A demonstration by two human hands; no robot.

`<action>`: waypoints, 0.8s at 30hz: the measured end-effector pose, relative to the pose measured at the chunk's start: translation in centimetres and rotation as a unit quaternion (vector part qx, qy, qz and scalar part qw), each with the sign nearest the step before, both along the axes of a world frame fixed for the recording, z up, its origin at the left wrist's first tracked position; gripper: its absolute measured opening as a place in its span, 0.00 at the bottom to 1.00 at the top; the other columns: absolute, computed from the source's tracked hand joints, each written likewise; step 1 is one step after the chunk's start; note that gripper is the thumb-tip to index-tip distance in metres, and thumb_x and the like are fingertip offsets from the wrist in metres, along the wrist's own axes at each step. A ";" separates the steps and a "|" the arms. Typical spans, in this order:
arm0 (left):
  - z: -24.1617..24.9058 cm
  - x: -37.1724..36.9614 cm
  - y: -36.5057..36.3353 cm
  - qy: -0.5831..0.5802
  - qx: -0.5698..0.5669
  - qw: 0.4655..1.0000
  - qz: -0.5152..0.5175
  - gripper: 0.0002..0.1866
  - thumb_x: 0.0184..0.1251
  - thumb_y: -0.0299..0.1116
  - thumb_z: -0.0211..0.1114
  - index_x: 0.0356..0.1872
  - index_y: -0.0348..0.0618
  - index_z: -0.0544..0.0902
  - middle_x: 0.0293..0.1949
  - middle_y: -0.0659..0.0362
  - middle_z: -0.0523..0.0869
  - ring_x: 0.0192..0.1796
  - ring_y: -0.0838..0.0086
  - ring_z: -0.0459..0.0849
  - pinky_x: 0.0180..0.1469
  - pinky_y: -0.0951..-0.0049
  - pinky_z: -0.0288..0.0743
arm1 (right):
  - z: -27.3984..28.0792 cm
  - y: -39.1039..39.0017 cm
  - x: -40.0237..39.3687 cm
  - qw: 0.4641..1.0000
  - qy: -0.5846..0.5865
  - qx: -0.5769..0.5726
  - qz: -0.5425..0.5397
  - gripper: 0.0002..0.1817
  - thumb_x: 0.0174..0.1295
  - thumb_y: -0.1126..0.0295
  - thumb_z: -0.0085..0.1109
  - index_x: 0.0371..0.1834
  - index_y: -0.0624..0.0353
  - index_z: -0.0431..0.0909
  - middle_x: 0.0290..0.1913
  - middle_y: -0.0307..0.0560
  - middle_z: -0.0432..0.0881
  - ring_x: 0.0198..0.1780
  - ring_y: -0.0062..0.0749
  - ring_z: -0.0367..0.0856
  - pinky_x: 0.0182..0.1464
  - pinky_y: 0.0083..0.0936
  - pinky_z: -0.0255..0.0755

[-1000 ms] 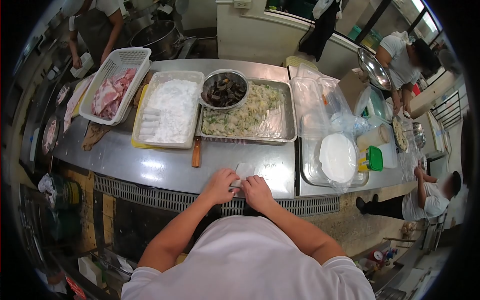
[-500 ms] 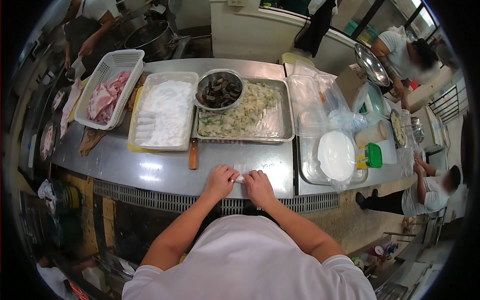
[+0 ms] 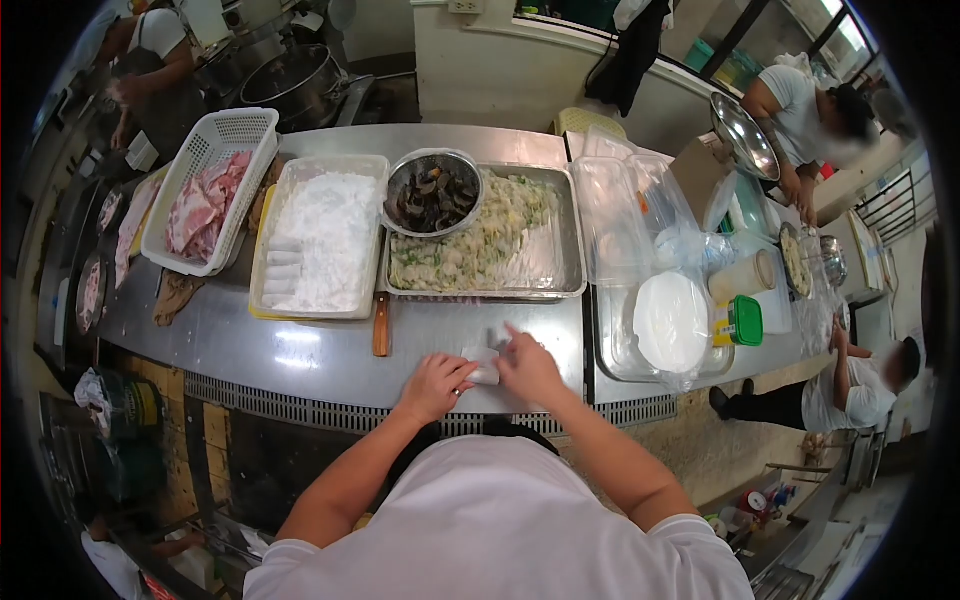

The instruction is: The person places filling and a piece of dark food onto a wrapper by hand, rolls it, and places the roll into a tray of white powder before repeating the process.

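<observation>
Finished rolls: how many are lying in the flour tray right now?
4, stacked in a column at the left edge of the flour tray: rolls at and. More may be buried in the flour.

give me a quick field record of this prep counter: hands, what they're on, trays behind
left hand: resting on the near end of a small white roll
right hand: on the roll's other end, fingers raised toward the wrapper
surface: steel counter
behind, left to right: basket of raw meat; tray of white powder with rolls in it; steel tray of chopped filling; bowl of dark pieces
beside: wooden-handled knife; stack of round wrappers
</observation>
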State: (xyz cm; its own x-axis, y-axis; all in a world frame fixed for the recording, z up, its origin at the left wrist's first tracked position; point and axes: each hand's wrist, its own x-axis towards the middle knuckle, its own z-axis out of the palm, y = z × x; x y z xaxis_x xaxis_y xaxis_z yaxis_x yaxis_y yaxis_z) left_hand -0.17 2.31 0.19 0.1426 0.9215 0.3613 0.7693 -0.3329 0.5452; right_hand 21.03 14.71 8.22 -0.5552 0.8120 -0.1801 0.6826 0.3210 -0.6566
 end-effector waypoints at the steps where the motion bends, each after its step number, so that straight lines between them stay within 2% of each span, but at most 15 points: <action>1: 0.0 0.0 0.1 -0.006 -0.002 1.000 -0.001 0.21 0.69 0.36 0.78 0.63 0.48 0.90 0.56 0.59 0.91 0.56 0.57 0.86 0.59 0.54 0.77 | 1.0 2.1 -0.4 0.997 0.001 -0.058 -0.049 0.42 0.67 0.60 0.74 0.83 0.64 0.72 0.48 0.61 0.92 0.53 0.62 0.91 0.58 0.49 0.85; 2: 0.1 0.0 0.1 -0.013 -0.005 1.000 -0.001 0.21 0.69 0.36 0.78 0.63 0.48 0.90 0.56 0.59 0.91 0.56 0.57 0.86 0.59 0.55 0.77 | 0.5 4.5 -0.2 0.999 0.000 -0.031 -0.044 0.46 0.67 0.57 0.73 0.86 0.66 0.67 0.41 0.62 0.94 0.47 0.64 0.94 0.54 0.52 0.86; 4: 0.3 -0.1 0.1 -0.018 -0.007 1.000 0.000 0.21 0.69 0.37 0.79 0.62 0.48 0.90 0.55 0.60 0.91 0.55 0.57 0.86 0.58 0.55 0.78 | 1.5 8.4 -0.8 0.998 -0.059 -0.021 -0.025 0.48 0.68 0.55 0.72 0.87 0.66 0.65 0.42 0.65 0.94 0.49 0.65 0.94 0.58 0.52 0.86; 6: 0.4 -0.1 0.1 -0.018 -0.007 1.000 0.002 0.21 0.69 0.37 0.79 0.62 0.49 0.90 0.55 0.60 0.91 0.55 0.57 0.86 0.58 0.56 0.78 | -1.6 10.9 -0.9 0.989 -0.084 0.114 0.041 0.47 0.67 0.57 0.72 0.87 0.67 0.65 0.41 0.65 0.94 0.43 0.61 0.95 0.51 0.49 0.89; 9: 0.1 -0.1 0.1 -0.011 -0.006 1.000 0.009 0.20 0.71 0.39 0.77 0.62 0.51 0.91 0.56 0.63 0.92 0.55 0.61 0.86 0.60 0.57 0.78 | 4.5 11.4 -3.9 0.967 -0.191 -0.156 0.071 0.47 0.68 0.59 0.72 0.88 0.66 0.66 0.37 0.61 0.93 0.31 0.46 0.93 0.35 0.39 0.87; 12: 0.6 -0.2 0.1 -0.015 -0.011 1.000 0.009 0.20 0.71 0.39 0.77 0.62 0.51 0.91 0.55 0.63 0.92 0.56 0.61 0.86 0.61 0.57 0.78 | 5.0 10.9 -4.4 0.970 -0.129 -0.193 0.067 0.46 0.66 0.61 0.72 0.86 0.69 0.68 0.37 0.61 0.93 0.27 0.41 0.91 0.32 0.37 0.87; 15: 0.7 -0.1 0.1 -0.027 -0.010 1.000 0.013 0.20 0.71 0.40 0.77 0.62 0.51 0.91 0.54 0.63 0.92 0.56 0.62 0.86 0.62 0.57 0.78 | 3.9 10.7 -5.0 0.966 -0.019 -0.257 0.023 0.46 0.66 0.62 0.72 0.86 0.68 0.68 0.36 0.61 0.92 0.27 0.41 0.90 0.32 0.37 0.86; 21: 0.6 -0.2 0.1 -0.014 -0.019 1.000 0.011 0.19 0.72 0.41 0.76 0.61 0.51 0.91 0.54 0.64 0.92 0.57 0.64 0.86 0.61 0.59 0.78 | 3.3 10.4 -7.1 0.967 -0.082 -0.227 0.087 0.45 0.66 0.67 0.71 0.88 0.64 0.68 0.32 0.56 0.90 0.24 0.35 0.87 0.29 0.35 0.84; 24: 0.4 -0.2 0.1 -0.028 -0.014 0.999 0.013 0.21 0.68 0.38 0.79 0.61 0.50 0.91 0.54 0.63 0.92 0.57 0.61 0.87 0.61 0.58 0.79 | 2.2 10.8 -6.9 0.906 0.080 -0.415 0.017 0.43 0.68 0.71 0.69 0.89 0.59 0.68 0.31 0.51 0.89 0.24 0.32 0.86 0.27 0.33 0.83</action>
State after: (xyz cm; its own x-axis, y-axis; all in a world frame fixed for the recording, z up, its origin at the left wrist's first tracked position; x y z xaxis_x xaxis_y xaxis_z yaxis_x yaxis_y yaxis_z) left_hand -0.34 2.41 0.62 0.0984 0.9347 0.3416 0.7461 -0.2964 0.5962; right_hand 14.17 25.51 10.45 -0.6497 0.4161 -0.6362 0.5566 -0.3096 -0.7710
